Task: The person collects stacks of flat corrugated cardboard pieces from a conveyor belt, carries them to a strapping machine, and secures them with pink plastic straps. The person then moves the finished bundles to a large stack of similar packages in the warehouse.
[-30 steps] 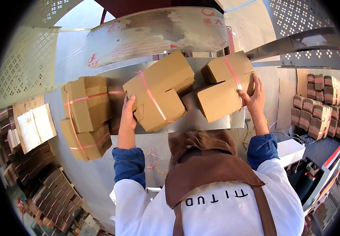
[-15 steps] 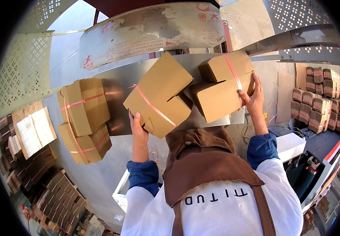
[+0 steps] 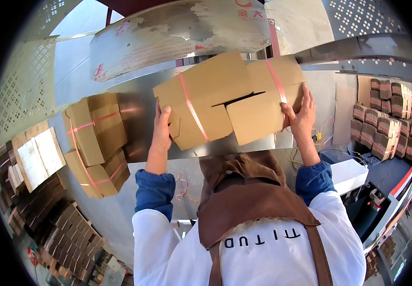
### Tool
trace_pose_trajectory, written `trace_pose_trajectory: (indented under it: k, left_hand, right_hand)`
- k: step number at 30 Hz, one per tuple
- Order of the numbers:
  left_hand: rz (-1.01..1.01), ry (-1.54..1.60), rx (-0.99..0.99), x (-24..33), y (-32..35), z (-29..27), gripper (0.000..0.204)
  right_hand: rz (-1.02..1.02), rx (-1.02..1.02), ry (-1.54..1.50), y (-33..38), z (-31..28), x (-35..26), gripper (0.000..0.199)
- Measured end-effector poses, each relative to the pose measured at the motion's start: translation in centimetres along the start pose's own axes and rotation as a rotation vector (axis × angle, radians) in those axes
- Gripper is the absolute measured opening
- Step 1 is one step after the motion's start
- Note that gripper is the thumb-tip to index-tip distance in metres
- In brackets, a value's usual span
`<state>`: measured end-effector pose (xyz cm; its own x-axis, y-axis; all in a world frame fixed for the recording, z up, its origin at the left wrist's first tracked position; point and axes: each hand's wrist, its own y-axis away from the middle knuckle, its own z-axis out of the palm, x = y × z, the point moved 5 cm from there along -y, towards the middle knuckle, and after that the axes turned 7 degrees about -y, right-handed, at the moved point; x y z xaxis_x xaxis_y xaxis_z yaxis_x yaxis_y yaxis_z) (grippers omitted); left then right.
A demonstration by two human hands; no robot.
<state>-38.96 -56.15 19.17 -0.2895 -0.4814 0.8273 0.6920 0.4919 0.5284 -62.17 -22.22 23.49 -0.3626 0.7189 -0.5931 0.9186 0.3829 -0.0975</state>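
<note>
Two strapped bundles of flat brown cardboard cartons lie on the metal tabletop (image 3: 141, 102) in front of me, their notched edges fitted against each other. My left hand (image 3: 160, 131) grips the outer end of the left carton bundle (image 3: 215, 88), thumb on top. At the opposite end, my right hand (image 3: 302, 113) holds the right carton bundle (image 3: 258, 119), its thumb beside the pink strap (image 3: 276, 78). Another pink strap (image 3: 189, 105) crosses the left bundle. The fingers under both bundles are hidden.
A pair of cartons bundles (image 3: 96, 126), bound together with pink straps, stands at the table's left end. Beyond the table is a worn metal panel (image 3: 167, 40). Stacked cartons (image 3: 387, 124) fill the right side; more stacks (image 3: 70, 238) stand at lower left. A white box (image 3: 349, 176) sits right.
The left bundle has turned and moved against the right one, closing the gap between them. My left hand moved up with it; my right hand keeps its grip.
</note>
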Motion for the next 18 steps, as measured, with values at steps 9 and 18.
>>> trace_pose_trajectory:
  k: [9, 18]
  left_hand:
    - [-0.086, -0.134, 0.28, -1.4, 4.3, 0.0, 0.065]
    - [-0.018, -0.146, 0.395, -0.2, 0.9, -2.3, 0.06]
  right_hand:
    - [0.309, -0.36, -0.271, 1.0, -1.8, 7.2, 0.074]
    - [0.341, -0.383, -0.411, -1.0, 1.2, 3.2, 0.071]
